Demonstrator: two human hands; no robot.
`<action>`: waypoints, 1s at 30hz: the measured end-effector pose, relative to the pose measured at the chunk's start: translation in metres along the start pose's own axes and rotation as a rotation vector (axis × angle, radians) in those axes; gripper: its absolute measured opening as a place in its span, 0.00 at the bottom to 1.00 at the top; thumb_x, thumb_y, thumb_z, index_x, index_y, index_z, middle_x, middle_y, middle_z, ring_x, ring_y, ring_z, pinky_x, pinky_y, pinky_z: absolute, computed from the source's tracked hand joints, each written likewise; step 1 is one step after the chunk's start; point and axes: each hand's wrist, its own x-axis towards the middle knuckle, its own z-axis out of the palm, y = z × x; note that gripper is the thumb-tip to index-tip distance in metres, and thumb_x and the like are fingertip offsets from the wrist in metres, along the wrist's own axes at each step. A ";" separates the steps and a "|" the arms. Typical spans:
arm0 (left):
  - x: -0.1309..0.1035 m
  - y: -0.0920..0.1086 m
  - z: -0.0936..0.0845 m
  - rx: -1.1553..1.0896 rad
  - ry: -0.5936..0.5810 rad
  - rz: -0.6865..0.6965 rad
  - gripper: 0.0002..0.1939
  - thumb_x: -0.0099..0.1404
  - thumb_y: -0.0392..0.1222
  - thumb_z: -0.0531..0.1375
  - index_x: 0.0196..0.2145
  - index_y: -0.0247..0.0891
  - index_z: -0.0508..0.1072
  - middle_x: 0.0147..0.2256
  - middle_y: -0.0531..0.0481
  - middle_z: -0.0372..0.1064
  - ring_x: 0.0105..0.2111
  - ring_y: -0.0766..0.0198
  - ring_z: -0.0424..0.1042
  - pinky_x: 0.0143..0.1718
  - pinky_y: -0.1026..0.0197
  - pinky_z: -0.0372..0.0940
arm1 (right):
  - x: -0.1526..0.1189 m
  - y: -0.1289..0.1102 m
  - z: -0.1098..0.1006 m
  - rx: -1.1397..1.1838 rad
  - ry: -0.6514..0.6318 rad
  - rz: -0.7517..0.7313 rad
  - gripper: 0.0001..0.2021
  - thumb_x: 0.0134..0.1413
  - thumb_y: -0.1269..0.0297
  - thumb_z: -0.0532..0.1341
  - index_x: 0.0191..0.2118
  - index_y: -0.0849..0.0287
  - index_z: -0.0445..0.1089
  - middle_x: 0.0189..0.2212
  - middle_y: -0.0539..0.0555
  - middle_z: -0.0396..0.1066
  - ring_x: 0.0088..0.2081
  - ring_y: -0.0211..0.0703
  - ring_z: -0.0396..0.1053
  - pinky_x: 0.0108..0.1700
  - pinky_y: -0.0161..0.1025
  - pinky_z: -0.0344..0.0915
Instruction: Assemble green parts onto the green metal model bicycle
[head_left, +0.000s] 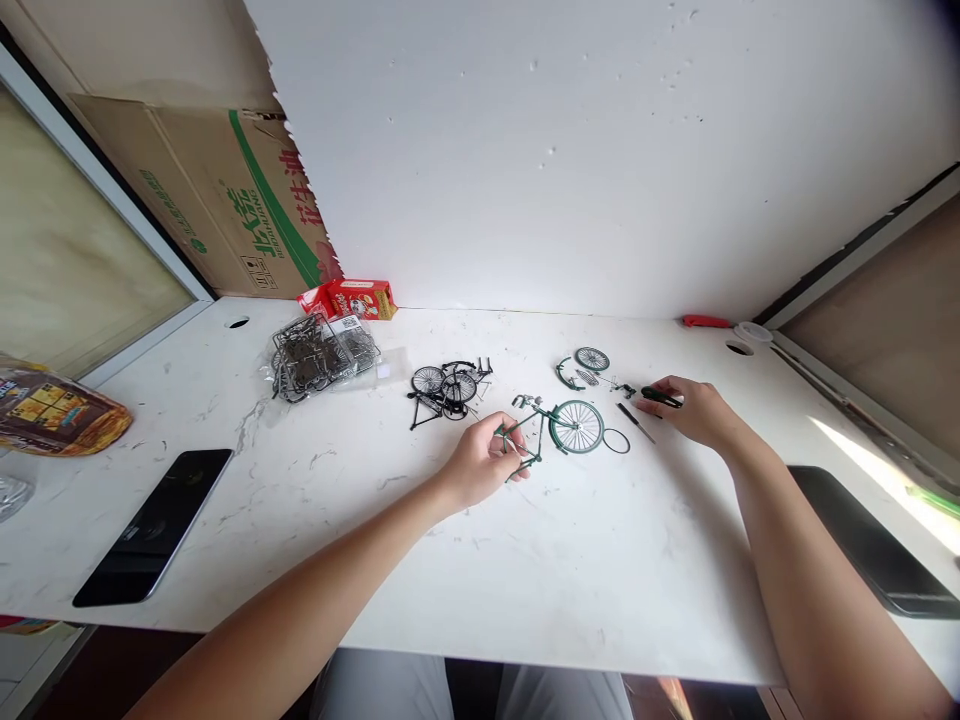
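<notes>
My left hand [480, 462] is closed on a green model bicycle frame [537, 440], its fingers pinching the left end. A spoked wheel [577, 427] sits at the frame's right end, with a thin loose ring [616, 441] beside it. Farther right, my right hand [694, 408] has its fingers closed around a small black tool [661, 397] whose kind I cannot make out. A slim dark rod with a metal tip [636, 422] lies just left of that hand. Behind the frame are another small wheel [592, 359], a curved green fender [568, 374] and tiny parts.
A black model bicycle [446, 388] lies left of centre. Bagged dark parts [319, 355] and a red box [364, 299] stand behind it. A phone [154, 527] and a food package [60, 410] are at left, a dark flat object [870, 540] at right. A white board [570, 180] closes the back.
</notes>
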 end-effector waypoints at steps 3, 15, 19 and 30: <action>-0.004 -0.001 0.002 0.047 -0.060 -0.028 0.11 0.60 0.34 0.67 0.37 0.38 0.68 0.34 0.51 0.69 0.31 0.63 0.79 0.35 0.59 0.72 | -0.001 -0.004 -0.003 0.057 -0.113 0.031 0.29 0.47 0.37 0.71 0.47 0.54 0.78 0.50 0.63 0.77 0.40 0.54 0.74 0.38 0.47 0.68; -0.015 0.002 0.004 0.198 -0.207 0.044 0.06 0.60 0.36 0.65 0.34 0.39 0.71 0.32 0.49 0.72 0.32 0.62 0.75 0.36 0.59 0.72 | -0.008 -0.018 -0.010 0.096 -0.065 -0.010 0.34 0.47 0.27 0.67 0.42 0.55 0.80 0.34 0.59 0.78 0.32 0.52 0.72 0.34 0.45 0.66; -0.017 0.007 0.005 0.271 -0.239 -0.005 0.05 0.61 0.35 0.63 0.35 0.39 0.70 0.33 0.47 0.74 0.33 0.62 0.76 0.36 0.59 0.71 | -0.012 -0.020 -0.016 0.127 -0.099 0.008 0.33 0.53 0.30 0.64 0.44 0.57 0.80 0.29 0.57 0.77 0.30 0.50 0.71 0.36 0.46 0.66; -0.020 0.009 0.004 0.258 -0.254 -0.009 0.04 0.61 0.39 0.64 0.33 0.40 0.71 0.35 0.45 0.77 0.36 0.58 0.75 0.38 0.56 0.73 | -0.012 -0.006 -0.023 0.114 -0.036 0.063 0.23 0.71 0.49 0.52 0.42 0.55 0.81 0.40 0.60 0.82 0.50 0.57 0.73 0.54 0.51 0.66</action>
